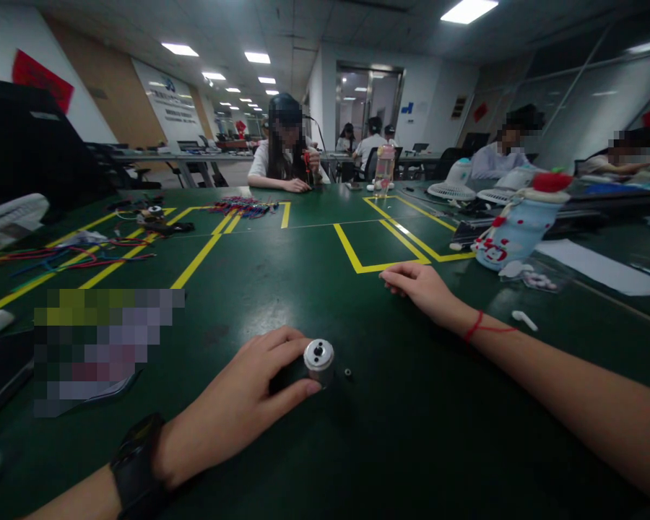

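Observation:
My left hand, with a black watch on its wrist, grips a small silver cylindrical motor that stands upright on the green table. The thumb is on its near side and the fingers are on its far left side. Its top face shows a dark centre and small dark holes. Just right of the motor lies a tiny metal ring-shaped part. Farther off to the right, my right hand, a red string round its wrist, rests near a yellow tape corner. Its fingers are curled together, and whatever they may hold is hidden.
A blue bottle with a red lid stands at right, near a white earbud and paper. Wires and a bundle of coloured leads lie at left. Across the table sits a person.

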`<state>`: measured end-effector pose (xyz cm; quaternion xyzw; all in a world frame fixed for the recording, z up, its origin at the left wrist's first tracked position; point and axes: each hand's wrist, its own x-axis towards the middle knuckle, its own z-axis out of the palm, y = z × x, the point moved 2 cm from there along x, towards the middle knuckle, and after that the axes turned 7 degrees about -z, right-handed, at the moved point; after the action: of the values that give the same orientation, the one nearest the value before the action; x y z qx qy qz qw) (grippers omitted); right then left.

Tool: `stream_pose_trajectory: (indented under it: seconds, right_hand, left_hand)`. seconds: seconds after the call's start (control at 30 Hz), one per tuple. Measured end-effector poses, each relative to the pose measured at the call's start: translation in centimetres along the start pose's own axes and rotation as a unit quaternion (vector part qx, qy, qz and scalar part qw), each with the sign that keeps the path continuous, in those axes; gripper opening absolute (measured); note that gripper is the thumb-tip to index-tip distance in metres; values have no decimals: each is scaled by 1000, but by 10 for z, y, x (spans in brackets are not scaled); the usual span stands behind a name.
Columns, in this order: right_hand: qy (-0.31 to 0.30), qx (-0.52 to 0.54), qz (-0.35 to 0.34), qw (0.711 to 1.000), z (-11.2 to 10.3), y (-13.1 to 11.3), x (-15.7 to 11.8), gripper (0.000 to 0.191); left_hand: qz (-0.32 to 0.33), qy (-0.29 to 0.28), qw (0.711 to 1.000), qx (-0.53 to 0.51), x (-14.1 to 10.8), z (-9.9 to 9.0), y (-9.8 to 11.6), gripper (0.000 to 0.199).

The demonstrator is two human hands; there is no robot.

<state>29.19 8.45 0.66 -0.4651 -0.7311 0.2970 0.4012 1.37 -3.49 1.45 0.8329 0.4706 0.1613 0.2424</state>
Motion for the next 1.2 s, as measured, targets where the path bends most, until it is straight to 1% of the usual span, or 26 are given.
stream_pose_trajectory:
  seconds: [0.07, 0.17, 0.2, 0.23, 0.27, 0.33, 0.37, 0.4, 0.43, 0.5, 0.53, 0.6, 0.63, 0.7, 0.8, 0.97, 1.07, 1.13, 1.2]
  right_hand:
    - [-12, -6, -5, 1000, 0, 0, 0, 30]
    - [-55, -22, -16, 998, 4, -12, -5, 25]
    - [-87, -34, -26, 995, 7, -18, -8, 23]
    - [-132, -49, -45, 989, 11, -25, -12, 21]
    - [-184, -64, -74, 978, 15, -32, -16, 20]
    - [-278, -89, -147, 945, 23, -46, -26, 21]
    - [-305, -99, -182, 930, 28, -52, -30, 22]
    - [-317, -104, -209, 919, 32, -57, -33, 22]
    - [-319, -104, -225, 915, 35, -60, -36, 21]
    - [-299, -88, -229, 922, 42, -66, -39, 15]
    - [-275, -68, -224, 933, 44, -68, -40, 14]
    - [-209, -23, -210, 955, 46, -74, -39, 15]
    - [-176, -6, -209, 962, 47, -78, -39, 15]
    - [-135, 15, -220, 966, 48, -84, -39, 16]
    - [-122, 27, -234, 964, 49, -91, -41, 15]
    - [-147, 34, -205, 967, 54, -90, -43, 14]
    - [-155, 29, -196, 968, 53, -89, -43, 17]
    - [-134, 27, -181, 974, 47, -86, -38, 20]
    - [-80, 38, -143, 986, 37, -76, -30, 21]
  left_hand:
    - [0, 0, 1000, 0, 0, 0, 1, 19]
    - [-1, -1, 1000, -1, 1, -2, 1, 18]
    - [-1, -2, 1000, 0, 2, -2, 1, 17]
    - [0, -3, 1000, 1, 2, -1, 0, 17]
    - [0, -2, 1000, 3, 3, -1, 0, 17]
    - [1, 1, 1000, 6, 6, 0, -2, 18]
    - [-1, 8, 1000, 7, 7, 0, -3, 20]
    - [0, 9, 1000, 8, 8, 1, -3, 21]
    - [-1, 11, 1000, 9, 8, 1, -4, 21]
    - [-1, 9, 1000, 9, 9, 0, -3, 21]
    - [-1, 7, 1000, 9, 9, 0, -3, 20]
    - [1, 6, 1000, 9, 10, 0, -2, 19]
    - [2, 10, 1000, 11, 10, 0, -2, 20]
    - [5, 22, 1000, 16, 11, 1, -3, 21]
    - [11, 35, 999, 21, 13, 4, -4, 22]
    - [17, 34, 999, 23, 15, 7, -5, 21]
    - [16, 32, 999, 21, 14, 7, -5, 21]
    - [13, 31, 999, 20, 13, 6, -3, 21]
    - [8, 24, 1000, 18, 11, 5, 0, 21]
